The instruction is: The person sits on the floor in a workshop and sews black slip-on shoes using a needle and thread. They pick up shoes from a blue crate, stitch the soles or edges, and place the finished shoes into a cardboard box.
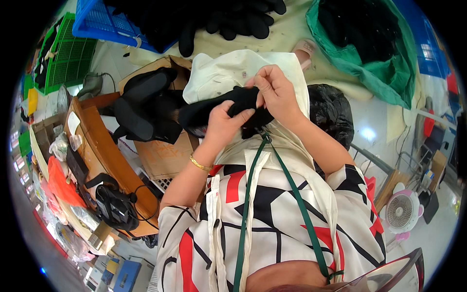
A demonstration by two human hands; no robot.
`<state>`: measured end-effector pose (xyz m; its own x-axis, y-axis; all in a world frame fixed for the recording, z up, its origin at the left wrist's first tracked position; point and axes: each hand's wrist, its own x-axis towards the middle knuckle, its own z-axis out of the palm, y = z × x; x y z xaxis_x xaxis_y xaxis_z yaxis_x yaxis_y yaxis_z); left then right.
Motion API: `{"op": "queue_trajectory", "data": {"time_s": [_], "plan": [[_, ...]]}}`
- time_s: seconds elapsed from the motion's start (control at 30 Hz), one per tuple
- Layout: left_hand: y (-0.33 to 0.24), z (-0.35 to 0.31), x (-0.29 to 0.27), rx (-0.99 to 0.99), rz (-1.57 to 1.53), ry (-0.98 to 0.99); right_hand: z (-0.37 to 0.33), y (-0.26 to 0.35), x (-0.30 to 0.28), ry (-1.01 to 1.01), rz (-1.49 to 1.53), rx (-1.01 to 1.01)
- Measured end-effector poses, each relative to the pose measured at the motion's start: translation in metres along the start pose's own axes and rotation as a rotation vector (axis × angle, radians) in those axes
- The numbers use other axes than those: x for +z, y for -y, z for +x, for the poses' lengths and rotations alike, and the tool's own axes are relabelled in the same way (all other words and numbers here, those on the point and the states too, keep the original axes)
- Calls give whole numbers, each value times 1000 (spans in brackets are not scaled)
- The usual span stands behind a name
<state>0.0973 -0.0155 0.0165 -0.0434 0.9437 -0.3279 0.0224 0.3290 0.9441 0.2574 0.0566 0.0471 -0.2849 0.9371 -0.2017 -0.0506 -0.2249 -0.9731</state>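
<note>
Over my lap I hold a black soft fabric piece [202, 113], shaped like a shoe or bootie. My left hand [224, 120] is closed on its near side, thumb pressed on top. At its right edge my right hand [276, 90] pinches with thumb and forefinger; the edge lies between or just under those fingers, and whether a thread is there I cannot tell. A dark green cord [296, 192] hangs from my neck, with a small dark tool [262, 135] at its end beside the piece. A cream cloth [219, 73] covers my lap.
Left of my lap, black shoe-shaped pieces [146, 104] lie heaped by a cardboard box [165, 158]. Beyond stands a wooden table [104, 141] with a black bag [114, 207]. A green sack [340, 68], a black plastic bag [331, 109] and a fan [403, 211] are on the right.
</note>
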Motion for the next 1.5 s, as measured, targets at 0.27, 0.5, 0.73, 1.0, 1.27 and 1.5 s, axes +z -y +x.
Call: {"op": "queue_trajectory", "data": {"time_s": [0.27,0.5,0.73,1.0,1.27,1.5], "plan": [[-31,51,-2,270,801,760,-4,-15,-80,-114,514,203],[-38,26,28,596,1013,284,-14,-35,-115,-552,705,-26],[-11,0,38,35,815,315,-26,-51,-114,-588,276,-197],[3,-6,24,57,578,308,-41,-41,-116,-633,61,-304],[14,-18,32,-245,128,55,-74,-61,-85,-28,271,194],[17,-22,29,-246,56,105,-80,-52,-58,126,91,239]]}}
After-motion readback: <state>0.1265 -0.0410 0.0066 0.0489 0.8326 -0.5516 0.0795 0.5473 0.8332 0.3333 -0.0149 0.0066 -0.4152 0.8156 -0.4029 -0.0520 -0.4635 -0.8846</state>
